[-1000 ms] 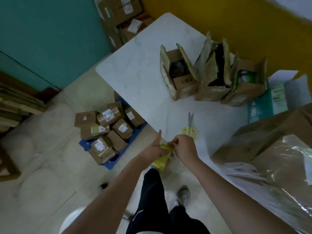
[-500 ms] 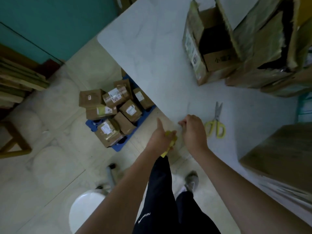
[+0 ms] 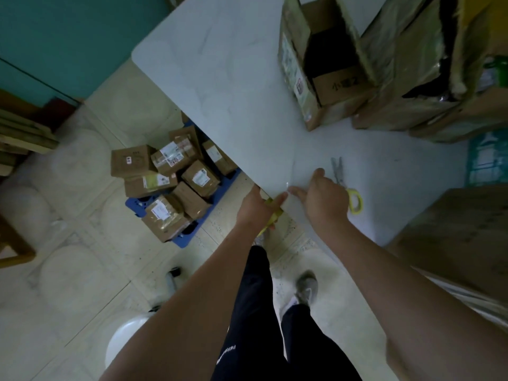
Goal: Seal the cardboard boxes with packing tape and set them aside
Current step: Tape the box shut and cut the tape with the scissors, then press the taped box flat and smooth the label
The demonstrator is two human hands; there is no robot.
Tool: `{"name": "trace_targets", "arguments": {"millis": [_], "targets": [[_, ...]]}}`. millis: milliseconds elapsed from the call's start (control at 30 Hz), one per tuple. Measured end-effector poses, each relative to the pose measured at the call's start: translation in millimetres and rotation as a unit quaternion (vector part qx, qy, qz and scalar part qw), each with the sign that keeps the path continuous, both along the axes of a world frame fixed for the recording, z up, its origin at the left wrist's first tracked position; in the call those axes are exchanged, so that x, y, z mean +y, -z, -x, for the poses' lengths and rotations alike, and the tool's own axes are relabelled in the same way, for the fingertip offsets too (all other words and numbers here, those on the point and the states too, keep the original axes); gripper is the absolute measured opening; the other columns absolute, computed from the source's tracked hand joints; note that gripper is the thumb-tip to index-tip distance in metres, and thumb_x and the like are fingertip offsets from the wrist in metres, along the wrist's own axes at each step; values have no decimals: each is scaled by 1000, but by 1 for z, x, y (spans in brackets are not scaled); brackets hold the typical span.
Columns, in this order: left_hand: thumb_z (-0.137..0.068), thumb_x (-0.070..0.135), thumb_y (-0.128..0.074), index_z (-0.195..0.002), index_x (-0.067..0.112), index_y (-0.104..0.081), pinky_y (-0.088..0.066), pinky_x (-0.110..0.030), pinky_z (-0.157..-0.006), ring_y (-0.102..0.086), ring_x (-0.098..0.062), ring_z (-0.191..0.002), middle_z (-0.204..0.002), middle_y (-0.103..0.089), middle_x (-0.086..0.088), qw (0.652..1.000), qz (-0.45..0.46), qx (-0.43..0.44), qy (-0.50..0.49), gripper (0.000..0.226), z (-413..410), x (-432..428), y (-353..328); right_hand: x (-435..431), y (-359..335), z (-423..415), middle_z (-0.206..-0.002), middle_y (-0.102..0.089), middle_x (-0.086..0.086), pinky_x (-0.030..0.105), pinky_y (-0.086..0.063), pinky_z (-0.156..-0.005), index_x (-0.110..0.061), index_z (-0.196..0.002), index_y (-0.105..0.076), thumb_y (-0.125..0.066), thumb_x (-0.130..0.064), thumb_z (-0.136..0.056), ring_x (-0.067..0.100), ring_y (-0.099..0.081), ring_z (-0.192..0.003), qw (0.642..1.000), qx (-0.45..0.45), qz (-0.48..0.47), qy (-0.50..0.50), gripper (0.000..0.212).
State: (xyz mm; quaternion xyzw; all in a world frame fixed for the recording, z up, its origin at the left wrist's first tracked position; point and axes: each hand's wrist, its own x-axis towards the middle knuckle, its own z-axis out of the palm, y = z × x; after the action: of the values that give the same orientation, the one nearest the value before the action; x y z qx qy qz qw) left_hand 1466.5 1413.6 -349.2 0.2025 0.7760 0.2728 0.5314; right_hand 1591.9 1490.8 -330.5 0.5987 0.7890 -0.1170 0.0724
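My left hand (image 3: pixel 254 211) grips a yellow tape roll (image 3: pixel 275 209) just off the near edge of the white table (image 3: pixel 233 92). My right hand (image 3: pixel 323 199) lies on the tabletop beside it, fingers stretched toward the left hand and thumb held apart. A faint clear strip of tape (image 3: pixel 291 174) seems to run across the table from the fingertips. Yellow-handled scissors (image 3: pixel 354 202) lie shut just behind the right hand. Open cardboard boxes (image 3: pixel 299 78) stand with flaps up at the back right, a second one (image 3: pixel 398 83) beside the first.
Several sealed boxes (image 3: pixel 170 185) are piled on a blue pallet (image 3: pixel 132 203) on the floor, left of the table. A large brown box (image 3: pixel 453 237) fills the near right. A teal packet (image 3: pixel 486 160) lies on the table; a white stool (image 3: pixel 123 345) stands by my legs.
Both hands rose from below the table edge to the tabletop. My right hand went from a curled pinch at the roll to flat on the table. The view moved closer.
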Motion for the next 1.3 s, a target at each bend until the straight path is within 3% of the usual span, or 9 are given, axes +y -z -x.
{"name": "trace_targets", "arguments": {"millis": [133, 300, 433, 700, 800, 933, 1067, 1200, 1300], "targets": [[-56, 76, -74, -126, 22, -57, -56, -24, -77, -66, -2, -88, -108, -69, 10, 999, 7, 43, -21, 90, 0, 10, 8, -9, -1, 1, -86, -62, 12, 31, -43, -54, -6, -92, -62, -69, -10, -76, 28, -64, -73, 979, 43, -136, -147, 19], [-62, 59, -82, -119, 23, -60, -52, -30, -92, -64, -12, -105, -116, -68, 5, 999, 19, 20, -47, 71, 1, 14, 16, -73, 31, -34, -162, -18, 10, 37, -26, -118, -5, -154, -22, -40, -42, -99, 26, -20, -149, 974, 66, -29, -216, 68], [-51, 65, -83, -118, 21, -64, -53, -31, -95, -65, -11, -104, -115, -70, 5, 998, 13, -16, -61, 82, 3, 16, 18, -83, 33, -33, -164, 1, 8, 40, -11, -123, -5, -156, -4, -42, -51, -95, 23, 2, -152, 981, 56, 6, -184, 85], [-78, 50, -71, -152, 0, -7, -26, -45, -112, -21, -37, -141, -155, -16, -19, 972, 165, 133, -103, 110, -8, 62, -78, -65, -25, -24, -153, -39, 14, 39, -39, -110, -3, -142, -46, -61, -29, -92, 32, -41, -138, 984, 101, 39, -139, 58], [-88, 29, -62, -148, 10, -27, -32, -46, -105, -28, -34, -132, -147, -25, -13, 964, -70, 256, -10, 72, -51, 61, -157, -50, -86, -37, -134, -58, 15, 38, -50, -98, -2, -127, -61, -57, -20, -90, 30, -55, -124, 971, 201, -39, -126, 41], [-92, 7, -48, -117, 16, -61, -42, -33, -100, -49, -17, -113, -120, -50, -1, 884, -407, 190, 133, 29, -133, 66, -244, -52, -182, -97, -90, -69, 15, 29, -44, -76, 0, -94, -71, -53, -6, -85, 23, -54, -88, 921, 299, -227, -103, 21], [-89, 8, -40, -104, 12, -66, -44, -30, -88, -54, -21, -101, -106, -58, -5, 720, -584, 150, 344, 30, -214, 70, -305, -94, -232, -185, -98, -65, 14, 34, -44, -81, -4, -96, -64, -45, -15, -97, 28, -56, -90, 895, 238, -377, -6, 21], [-90, 18, -43, -118, 18, -62, -43, -37, -91, -56, -22, -102, -110, -61, -1, 551, -598, 216, 541, 34, -284, 68, -301, -130, -243, -267, -125, -64, 7, 36, -38, -103, -12, -118, -64, -48, -27, -100, 22, -54, -119, 888, 98, -434, 118, 28], [-102, 29, -37, -122, 17, -53, -42, -37, -83, -61, -28, -93, -102, -66, -7, 577, -425, 298, 631, 28, -315, 76, -278, -142, -224, -321, -151, -43, -1, 42, -30, -116, -18, -144, -47, -48, -47, -99, 18, -34, -142, 931, 35, -325, 160, 54]]}}
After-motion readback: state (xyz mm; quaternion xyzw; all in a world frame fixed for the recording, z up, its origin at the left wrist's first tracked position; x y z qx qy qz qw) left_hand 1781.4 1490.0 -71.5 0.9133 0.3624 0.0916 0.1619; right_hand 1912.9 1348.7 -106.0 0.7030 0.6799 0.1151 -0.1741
